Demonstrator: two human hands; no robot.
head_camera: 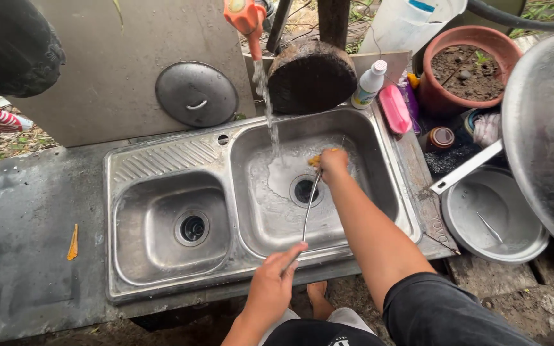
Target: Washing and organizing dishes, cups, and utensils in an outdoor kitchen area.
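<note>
the double steel sink (161,160) is the landmark here. over its right-hand basin the person holds a long thin metal utensil (310,208), its kind hard to tell, slanting from the near rim up towards the drain. the left hand (276,282) sits at the near rim with fingers curled shut around the handle end. the right hand (333,163) is out over the basin's far part, just beyond the drain, fingers pinched together on a yellow scrub sponge (316,157) pressed to the utensil's upper end.

water (267,109) falls from an orange tap (246,19) above the sink's back edge and lands just left of the right hand.

the utensil looks stiff and light, and wet metal like that would likely be slippery, so i'd judge the handle end the safest place to grip. the sponge looks soft and squashy.

behind the sink a pot lid (196,94) leans on a board; at its back right corner stand a white bottle (369,84) and a pink brush (395,109). right of the sink lies a steel pan (492,214).
</note>
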